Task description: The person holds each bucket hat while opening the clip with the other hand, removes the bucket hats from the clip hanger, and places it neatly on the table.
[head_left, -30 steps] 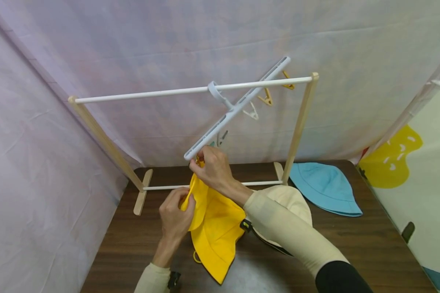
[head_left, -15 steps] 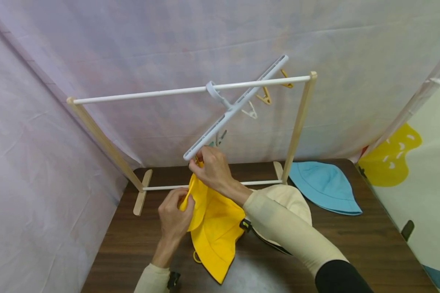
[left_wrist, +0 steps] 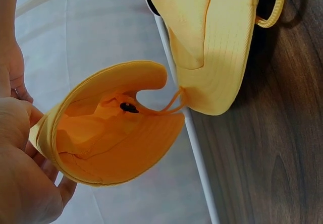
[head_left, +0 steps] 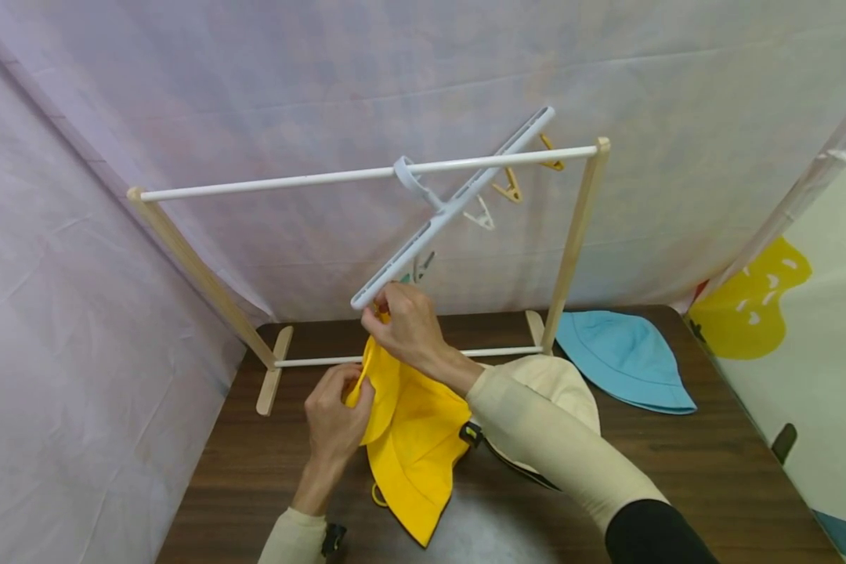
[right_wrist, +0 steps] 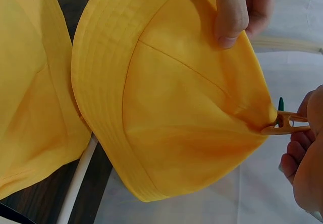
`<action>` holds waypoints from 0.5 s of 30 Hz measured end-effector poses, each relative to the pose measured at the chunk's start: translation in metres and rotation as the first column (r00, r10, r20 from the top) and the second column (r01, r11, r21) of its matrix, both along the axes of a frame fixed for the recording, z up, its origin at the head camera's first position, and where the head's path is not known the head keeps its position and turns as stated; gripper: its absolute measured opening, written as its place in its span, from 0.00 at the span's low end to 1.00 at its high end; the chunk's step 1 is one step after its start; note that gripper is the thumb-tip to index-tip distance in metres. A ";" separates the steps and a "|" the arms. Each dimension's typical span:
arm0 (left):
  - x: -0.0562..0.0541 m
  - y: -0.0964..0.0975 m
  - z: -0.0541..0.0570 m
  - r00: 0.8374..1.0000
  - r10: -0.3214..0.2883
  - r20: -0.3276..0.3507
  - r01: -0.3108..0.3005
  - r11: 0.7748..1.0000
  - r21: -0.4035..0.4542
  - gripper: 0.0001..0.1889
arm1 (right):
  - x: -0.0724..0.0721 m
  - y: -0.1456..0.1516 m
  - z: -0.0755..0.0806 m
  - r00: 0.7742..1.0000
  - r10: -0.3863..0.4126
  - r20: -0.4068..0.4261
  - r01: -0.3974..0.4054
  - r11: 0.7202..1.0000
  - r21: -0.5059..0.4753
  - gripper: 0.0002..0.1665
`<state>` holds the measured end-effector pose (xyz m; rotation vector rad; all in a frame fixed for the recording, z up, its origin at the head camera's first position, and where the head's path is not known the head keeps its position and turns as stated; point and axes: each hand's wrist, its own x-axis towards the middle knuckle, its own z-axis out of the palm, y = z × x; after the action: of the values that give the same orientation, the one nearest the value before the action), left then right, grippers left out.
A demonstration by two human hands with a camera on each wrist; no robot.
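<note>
A yellow bucket hat [head_left: 382,376] hangs below the low end of the pale blue clip hanger [head_left: 437,219]. My left hand [head_left: 338,415] pinches the hat's side, with the thumb on the fabric in the right wrist view. My right hand [head_left: 412,325] pinches an orange clothes clip [right_wrist: 285,123], whose tips bite the peak of the hat's crown. In the left wrist view the hat's underside [left_wrist: 91,133] shows, with a cord and a black toggle inside. Beside it, on the table, is another yellow hat [head_left: 419,462].
The hanger hooks over the white rod of a wooden-legged rack [head_left: 275,184]. More clips hang from it, including a white one [head_left: 481,213] and an orange one [head_left: 511,186]. A cream hat [head_left: 557,384] lies under the right forearm; a light blue hat [head_left: 623,360] lies at right.
Almost nothing differs. The hanger's low end and both hands have shifted very slightly left; both holds stay the same.
</note>
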<state>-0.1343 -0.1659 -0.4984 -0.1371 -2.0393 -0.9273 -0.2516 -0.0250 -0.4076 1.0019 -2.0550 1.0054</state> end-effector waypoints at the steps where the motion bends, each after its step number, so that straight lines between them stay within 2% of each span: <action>1: 0.000 0.000 0.000 1.000 0.000 0.003 0.000 1.000 0.000 0.02 | 0.000 0.000 0.000 1.000 0.000 -0.001 0.000 1.000 -0.001 0.10; 11: -0.001 0.003 -0.002 1.000 -0.004 -0.018 0.004 1.000 -0.030 0.04 | 0.001 0.000 0.000 1.000 -0.001 -0.013 0.001 1.000 -0.012 0.10; 15: 0.000 0.005 -0.002 1.000 -0.007 0.002 0.007 0.999 -0.039 0.04 | 0.002 0.000 0.001 1.000 0.002 -0.006 -0.002 1.000 -0.011 0.10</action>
<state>-0.1343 -0.1611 -0.5008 -0.1645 -2.0609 -0.8920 -0.2494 -0.0253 -0.4071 1.0001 -2.0414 1.0128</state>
